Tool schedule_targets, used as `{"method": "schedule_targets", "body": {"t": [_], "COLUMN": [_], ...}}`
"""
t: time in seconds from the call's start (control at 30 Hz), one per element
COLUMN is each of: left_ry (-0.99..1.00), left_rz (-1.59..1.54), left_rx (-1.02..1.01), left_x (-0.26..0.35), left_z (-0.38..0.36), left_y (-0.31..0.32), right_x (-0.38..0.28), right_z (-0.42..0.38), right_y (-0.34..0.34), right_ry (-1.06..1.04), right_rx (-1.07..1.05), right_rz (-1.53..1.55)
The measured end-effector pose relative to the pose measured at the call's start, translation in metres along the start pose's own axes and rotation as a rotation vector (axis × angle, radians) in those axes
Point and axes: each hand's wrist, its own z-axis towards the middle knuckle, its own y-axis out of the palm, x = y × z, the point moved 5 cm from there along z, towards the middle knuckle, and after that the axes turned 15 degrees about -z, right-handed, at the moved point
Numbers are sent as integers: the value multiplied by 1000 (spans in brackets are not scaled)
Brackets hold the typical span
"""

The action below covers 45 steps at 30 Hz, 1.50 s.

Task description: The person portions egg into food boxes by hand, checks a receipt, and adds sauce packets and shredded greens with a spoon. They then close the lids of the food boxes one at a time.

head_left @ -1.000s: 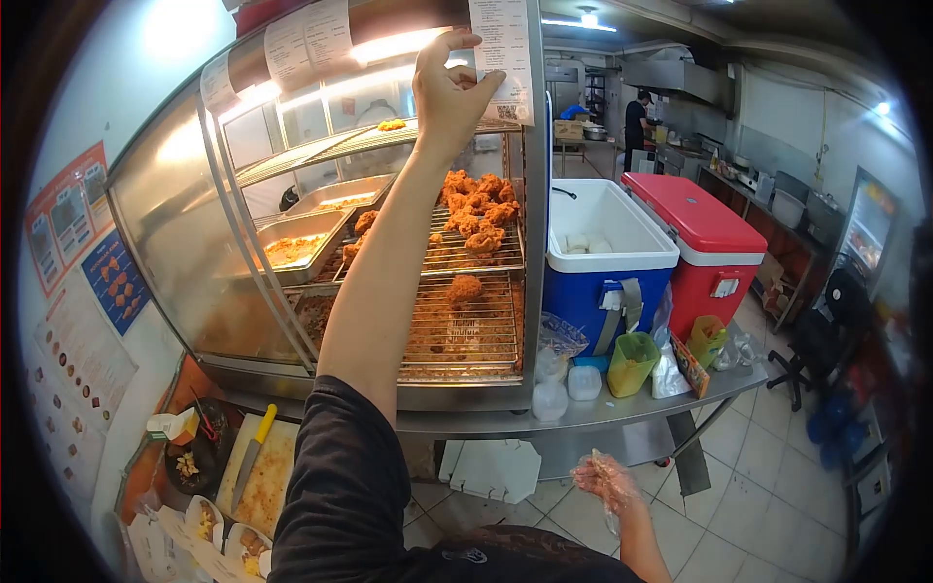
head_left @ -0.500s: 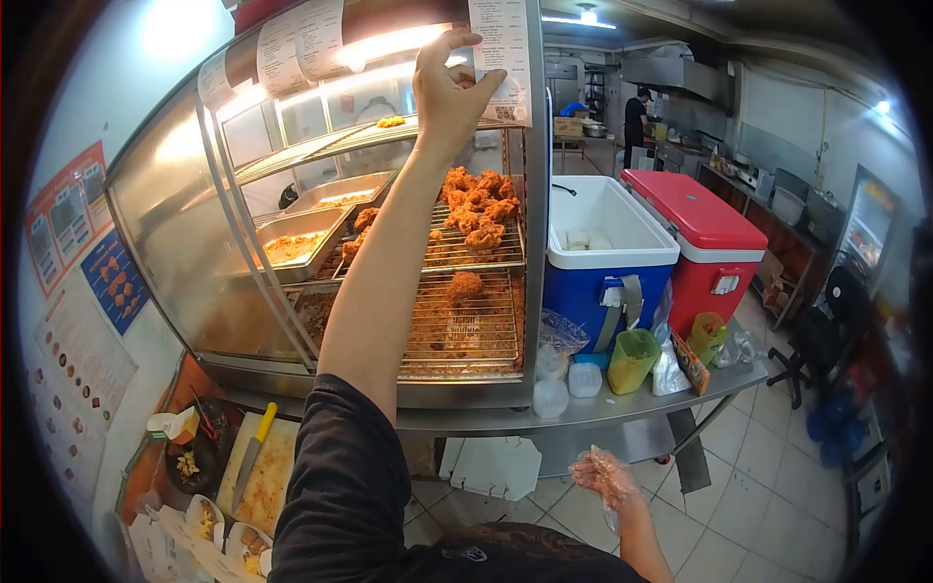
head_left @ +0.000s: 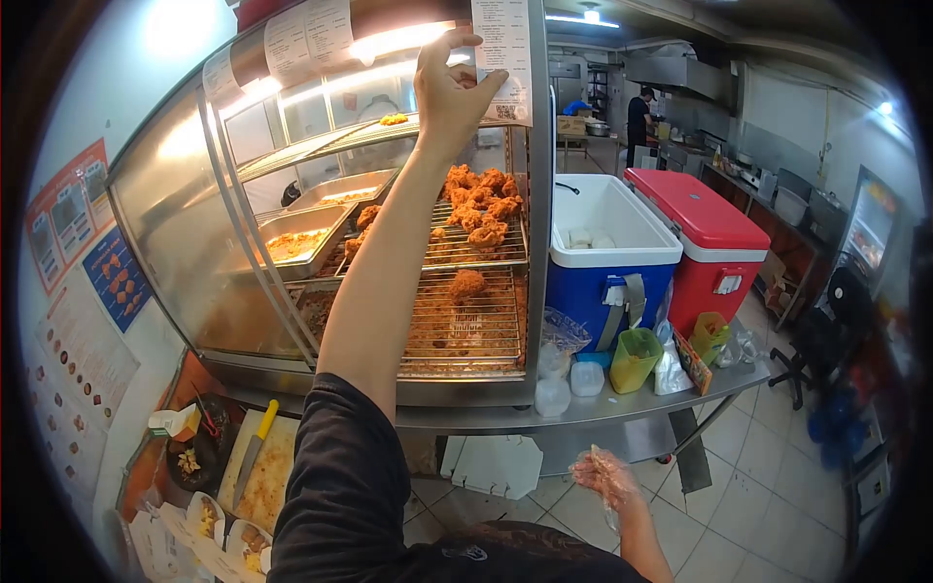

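Left hand: the left hand (head_left: 449, 92) is raised overhead on a dark-sleeved arm; thumb and fingers are closed in a pinch on the lower left edge of a printed receipt (head_left: 503, 53)
Receipt: white paper slip hanging at the top right corner of the warming cabinet (head_left: 175, 223); a square code shows at its bottom, just right of the fingertips
Other slips: more paper slips (head_left: 296, 39) hang along the cabinet's top edge, to the left of the hand
Below the hand: fried chicken pieces (head_left: 478, 206) are heaped on a wire rack (head_left: 466, 325); one lone piece lies on the rack beneath
Right of the hand: a blue cooler (head_left: 607, 257) stands open, with a red cooler (head_left: 714, 243) touching its far side; a green cup (head_left: 634, 360) sits on the steel counter in front
Right hand: the right hand (head_left: 607, 478) hangs low, well below the counter; it wears a thin clear plastic glove, fingers loosely curled, holding nothing I can make out
Lower left: a yellow-handled knife (head_left: 253, 455) lies on a cutting board
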Motion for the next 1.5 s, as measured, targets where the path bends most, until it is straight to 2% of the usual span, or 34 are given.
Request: {"method": "schedule_targets", "body": {"t": [0.47,0.73,0.97,1.03,1.13,1.37,1.5], "left_ry": [16,-108,-50,51,-20,38,-36], "left_rz": [-5,-18,-49,-28,-55,-32,-58], "left_rx": [-18,-4,-3,-3,-19,4,-8], "left_x": [0,7,7,8,2,3,3], "left_z": [2,-4,-4,-2,-2,0,-1], "left_y": [2,3,4,4,2,1,2], "right_x": [-3,-3,-4,-3,-1,-2,-6], "right_z": [2,0,0,2,3,4,1], "right_y": [7,7,6,5,4,4,6], "right_ry": [-22,-13,-28,-20,-31,-17,-18], "right_rx": [-30,-31,-36,-28,-43,-8,-8], "right_rz": [-3,17,8,-4,17,-2,-2]}}
